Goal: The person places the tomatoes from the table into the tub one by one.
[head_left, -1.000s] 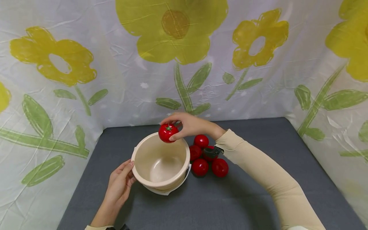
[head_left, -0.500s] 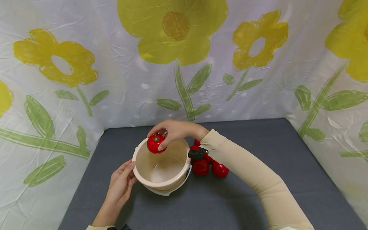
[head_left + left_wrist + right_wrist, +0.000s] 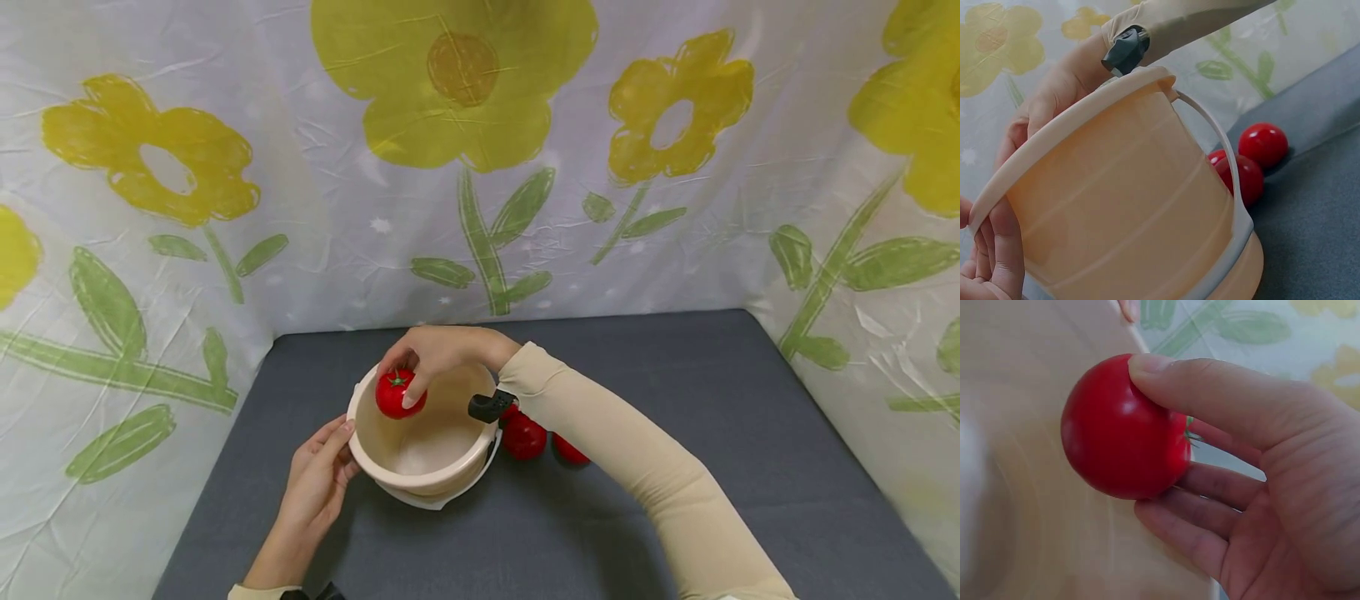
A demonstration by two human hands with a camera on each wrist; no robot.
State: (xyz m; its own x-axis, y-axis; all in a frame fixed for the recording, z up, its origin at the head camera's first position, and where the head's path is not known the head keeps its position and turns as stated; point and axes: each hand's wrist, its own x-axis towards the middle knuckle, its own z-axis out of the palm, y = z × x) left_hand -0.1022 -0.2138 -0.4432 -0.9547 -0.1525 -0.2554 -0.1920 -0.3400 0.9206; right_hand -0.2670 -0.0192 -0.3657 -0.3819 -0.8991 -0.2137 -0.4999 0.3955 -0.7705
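Note:
My right hand holds a red tomato with a green stem, thumb on one side and fingers on the other. The tomato is inside the mouth of a cream bucket, below its far rim. In the right wrist view the tomato fills the grip against the bucket's inner wall. My left hand pinches the bucket's left rim, thumb on top and fingers outside, as the left wrist view also shows at the rim.
More red tomatoes lie on the dark grey table to the bucket's right, partly hidden by my right sleeve. A white handle hangs down the bucket's side. Behind the table stands a flowered curtain.
My right hand has moved left and down with the tomato, from over the bucket's far rim to inside its mouth. The left hand keeps its grip on the rim.

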